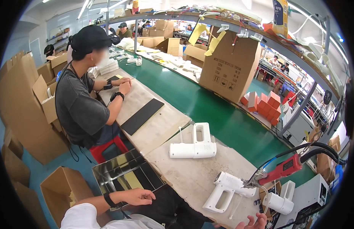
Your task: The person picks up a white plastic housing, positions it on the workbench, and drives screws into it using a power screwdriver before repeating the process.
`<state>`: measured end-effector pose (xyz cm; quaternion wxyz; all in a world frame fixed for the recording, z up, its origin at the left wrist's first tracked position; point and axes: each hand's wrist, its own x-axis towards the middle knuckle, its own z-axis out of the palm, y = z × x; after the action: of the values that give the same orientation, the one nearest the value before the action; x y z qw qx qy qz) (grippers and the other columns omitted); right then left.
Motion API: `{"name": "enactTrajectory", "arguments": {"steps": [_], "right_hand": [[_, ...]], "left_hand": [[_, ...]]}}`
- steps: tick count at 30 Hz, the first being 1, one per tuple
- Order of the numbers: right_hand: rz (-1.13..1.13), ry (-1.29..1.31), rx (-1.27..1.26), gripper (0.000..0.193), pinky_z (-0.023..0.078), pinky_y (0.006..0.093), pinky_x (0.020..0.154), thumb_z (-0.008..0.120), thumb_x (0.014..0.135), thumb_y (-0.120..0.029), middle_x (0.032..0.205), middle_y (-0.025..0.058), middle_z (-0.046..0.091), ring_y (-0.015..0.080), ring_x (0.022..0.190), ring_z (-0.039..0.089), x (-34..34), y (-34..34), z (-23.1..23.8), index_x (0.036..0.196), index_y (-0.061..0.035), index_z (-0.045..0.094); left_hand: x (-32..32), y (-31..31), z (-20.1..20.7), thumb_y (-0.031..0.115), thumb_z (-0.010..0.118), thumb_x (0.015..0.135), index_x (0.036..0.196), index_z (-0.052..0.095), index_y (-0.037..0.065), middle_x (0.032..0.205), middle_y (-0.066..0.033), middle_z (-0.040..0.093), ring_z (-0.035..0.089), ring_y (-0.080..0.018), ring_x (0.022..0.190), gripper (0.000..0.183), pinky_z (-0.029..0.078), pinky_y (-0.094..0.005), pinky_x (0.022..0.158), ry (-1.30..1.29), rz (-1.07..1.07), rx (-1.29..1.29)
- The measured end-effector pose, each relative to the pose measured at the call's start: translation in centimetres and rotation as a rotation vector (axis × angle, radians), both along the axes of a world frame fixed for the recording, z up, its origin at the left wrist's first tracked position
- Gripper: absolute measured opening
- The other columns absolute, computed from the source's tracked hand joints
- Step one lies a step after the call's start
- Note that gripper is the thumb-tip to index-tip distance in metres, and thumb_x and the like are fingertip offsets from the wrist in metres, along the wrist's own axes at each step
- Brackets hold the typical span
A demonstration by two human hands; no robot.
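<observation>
My left hand point(138, 196), with a black band on the wrist, rests flat on my dark lap beside a shiny metal tray point(108, 168) of dark strips; it holds nothing. Only the fingers of my right hand point(257, 221) show at the lower edge, spread and empty. Just above them a white gun-shaped plastic housing point(224, 191) lies on the pale worktable point(192, 175). The tip of a red electric screwdriver point(283, 168), hanging on black cables, touches that housing. A second white housing point(193, 145) lies farther up the table, and a third white part point(278, 203) sits to the right.
A green conveyor belt point(222, 114) runs along the table's far side, carrying a large cardboard box point(230, 65) and small orange boxes point(266, 105). A co-worker point(83, 99) sits on a red stool at left by a black mat point(142, 116). Cardboard boxes point(64, 187) stand on the floor.
</observation>
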<state>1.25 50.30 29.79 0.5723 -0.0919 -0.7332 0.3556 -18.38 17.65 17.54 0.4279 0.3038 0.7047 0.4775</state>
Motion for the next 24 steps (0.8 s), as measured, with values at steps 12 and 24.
{"name": "enactTrajectory", "arguments": {"steps": [12,24], "right_hand": [[0.008,0.002,0.006,0.046,0.044,0.0380,0.082,0.062,0.087,-0.011,0.125,0.0150,0.043,0.0264,0.106,0.046,-0.4,0.0,0.2,0.127,-0.0071,0.038],[-0.291,-0.176,0.197,0.045,0.044,0.0378,0.084,0.060,0.088,-0.015,0.122,0.0161,0.047,0.0269,0.103,0.050,-0.2,1.6,2.6,0.128,-0.0064,0.040]], "left_hand": [[0.0,-0.2,-0.4,0.022,0.059,0.092,0.115,0.055,0.004,0.093,-0.0021,0.063,0.058,-0.0090,0.085,0.029,0.047,-0.0249,0.079,-0.024,0.007,0.009],[0.5,-0.4,0.0,0.018,0.058,0.092,0.115,0.054,0.003,0.093,-0.0027,0.062,0.058,-0.0091,0.085,0.028,0.047,-0.0244,0.079,-0.055,0.017,-0.005]]}}
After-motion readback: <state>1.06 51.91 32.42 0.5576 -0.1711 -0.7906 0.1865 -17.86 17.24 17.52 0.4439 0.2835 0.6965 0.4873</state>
